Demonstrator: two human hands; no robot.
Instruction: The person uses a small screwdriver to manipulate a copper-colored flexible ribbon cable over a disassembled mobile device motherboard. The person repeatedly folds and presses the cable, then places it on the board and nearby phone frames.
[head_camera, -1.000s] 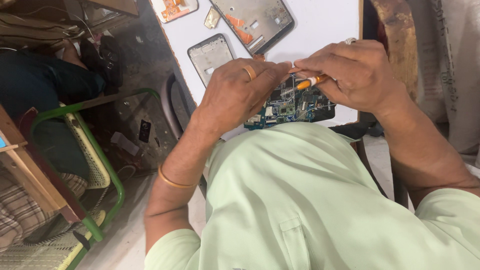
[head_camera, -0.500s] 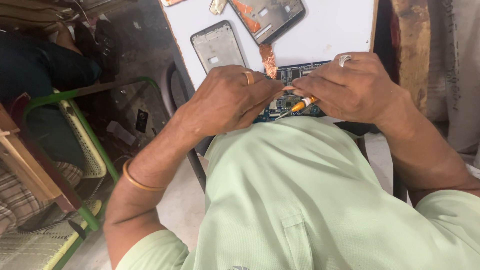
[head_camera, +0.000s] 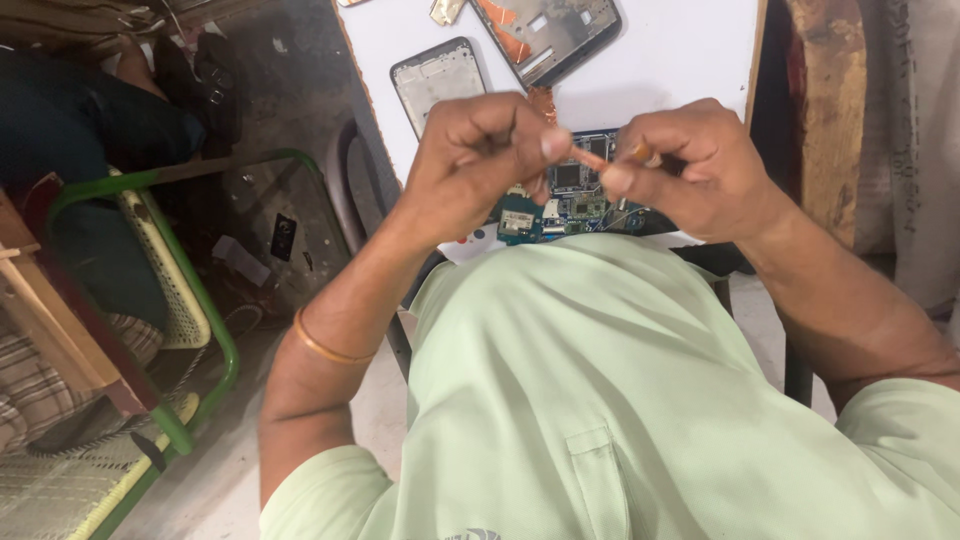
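My left hand (head_camera: 480, 165) and my right hand (head_camera: 690, 165) are raised together just above an open phone with a bare green-blue circuit board (head_camera: 570, 205) at the near edge of the white table (head_camera: 680, 55). A small orange-handled screwdriver (head_camera: 615, 160) is pinched in my right fingers, and my left fingertips touch its tip end. My hands hide part of the board. A gold bangle sits on my left forearm.
A grey phone frame (head_camera: 438, 78) lies on the table beyond my left hand. A larger phone back with copper parts (head_camera: 548, 32) lies at the top. A green metal chair (head_camera: 170, 300) stands on the floor to the left. A wooden post (head_camera: 820, 90) rises at the right.
Both hands have lifted off the circuit board and come up toward me, with the screwdriver now held between them. The board shows more than before.
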